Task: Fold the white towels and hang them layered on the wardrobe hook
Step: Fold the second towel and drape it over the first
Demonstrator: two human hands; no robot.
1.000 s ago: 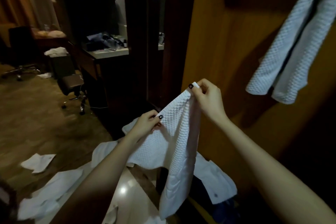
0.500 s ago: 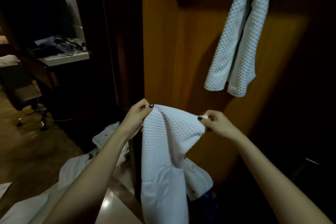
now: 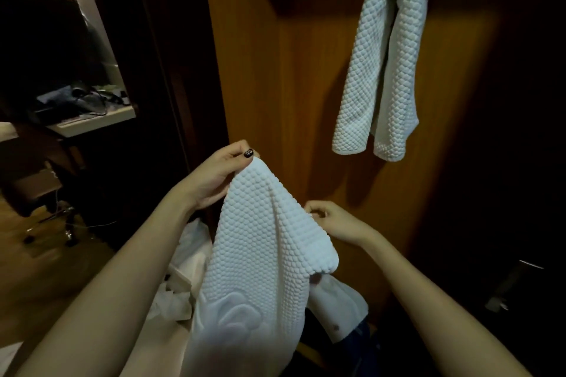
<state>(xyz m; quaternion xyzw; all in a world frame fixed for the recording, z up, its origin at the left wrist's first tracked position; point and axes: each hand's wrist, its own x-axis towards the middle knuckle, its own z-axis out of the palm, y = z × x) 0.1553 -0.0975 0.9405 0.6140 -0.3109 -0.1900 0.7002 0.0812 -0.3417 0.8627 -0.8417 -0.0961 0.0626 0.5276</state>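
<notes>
Up close: a white towel (image 3: 266, 239) with a bumpy, quilted weave hangs in the air between two bare hands, in front of a wooden wardrobe panel (image 3: 275, 86).
Left hand (image 3: 214, 177): raised, thumb and fingers pinched on the towel's top corner; the thumbnail is painted dark.
Right hand (image 3: 333, 220): lower and just beside the towel's right edge, fingers curled in and pinching that edge.
Shape of the held towel: it slopes down from the left hand to the right hand, with a soft crease down its middle, and its lower part drops out of view at the bottom.
Markings: a raised flower-like shape (image 3: 235, 315) is pressed into the smooth lower band of the held towel; I cannot tell if it carries letters.
Hung towel (image 3: 386, 70): a second white towel of the same weave is draped double near the top right of the wardrobe panel, both ends hanging down; the hook under its fold is hidden.
Below the hands: white clothes (image 3: 190, 254) lie in a heap.
Far left: a cluttered desk (image 3: 92, 122) and a chair (image 3: 39, 190) stand in dim light.
</notes>
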